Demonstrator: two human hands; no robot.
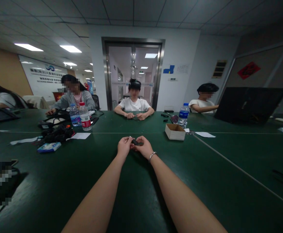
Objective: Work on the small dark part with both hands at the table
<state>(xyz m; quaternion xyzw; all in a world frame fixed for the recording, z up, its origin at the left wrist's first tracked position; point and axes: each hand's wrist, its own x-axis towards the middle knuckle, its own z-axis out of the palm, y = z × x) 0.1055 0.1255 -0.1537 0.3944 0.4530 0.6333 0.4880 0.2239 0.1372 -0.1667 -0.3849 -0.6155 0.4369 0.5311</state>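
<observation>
Both my arms reach out over a dark green table [141,194]. My left hand [123,146] and my right hand [144,147] meet at the middle of the table, fingers curled and pinched together on a small black object [135,141] held between them. A thin bracelet [152,156] circles my right wrist. What the small black object is I cannot make out.
A small open cardboard box [175,131] stands beyond my right hand, with a water bottle [183,115] behind it. Two bottles [82,116] and a heap of black cables [57,133] lie at the left. Several people sit across the table. An open laptop [249,105] is far right.
</observation>
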